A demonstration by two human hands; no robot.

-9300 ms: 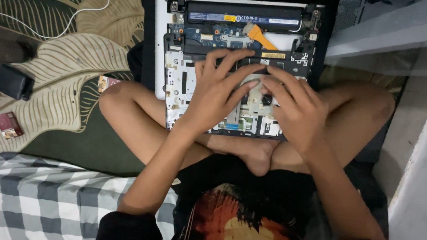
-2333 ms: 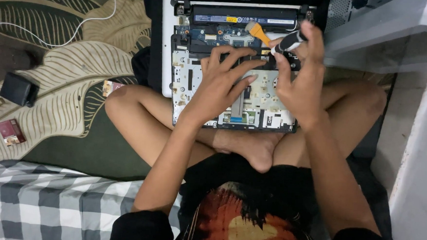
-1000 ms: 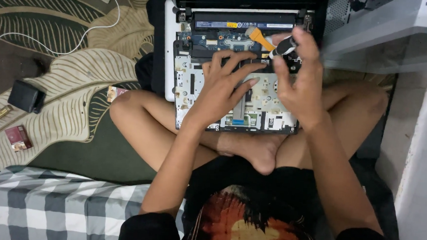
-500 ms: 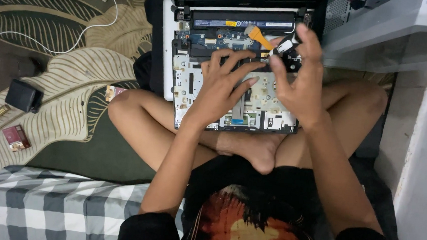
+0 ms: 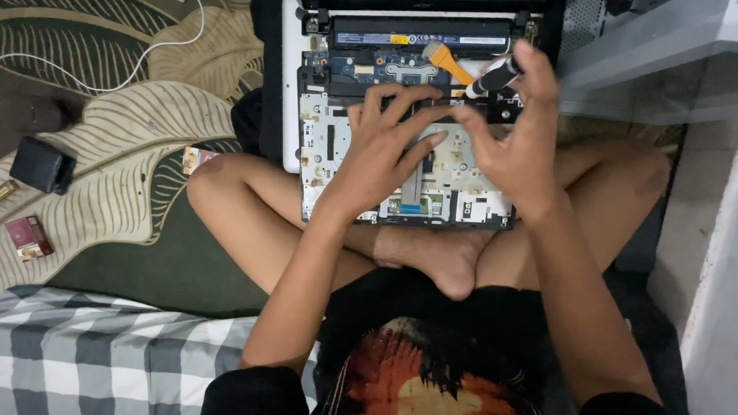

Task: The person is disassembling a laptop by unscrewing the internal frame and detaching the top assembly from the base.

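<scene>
An opened laptop chassis [image 5: 321, 154] with its circuit board exposed rests on my crossed legs. My left hand [image 5: 384, 154] lies flat on the middle of the board with its fingers spread. My right hand [image 5: 516, 139] is raised over the board's right side and grips a black-and-white screwdriver [image 5: 492, 77] between thumb and fingers, tip pointing down-left toward the board. An orange-handled brush [image 5: 444, 60] lies on the upper part of the board, just left of the screwdriver.
A leaf-patterned rug [image 5: 129, 136] lies to the left with a black box [image 5: 43, 165], a small red packet [image 5: 29, 238] and a white cable [image 5: 82, 58] on it. A checked cloth [image 5: 100, 353] is at lower left. A white wall [image 5: 736, 277] stands at right.
Since the oldest frame my right hand has picked up the screwdriver and lifted it over the board's upper right. In the last second both hands have barely shifted.
</scene>
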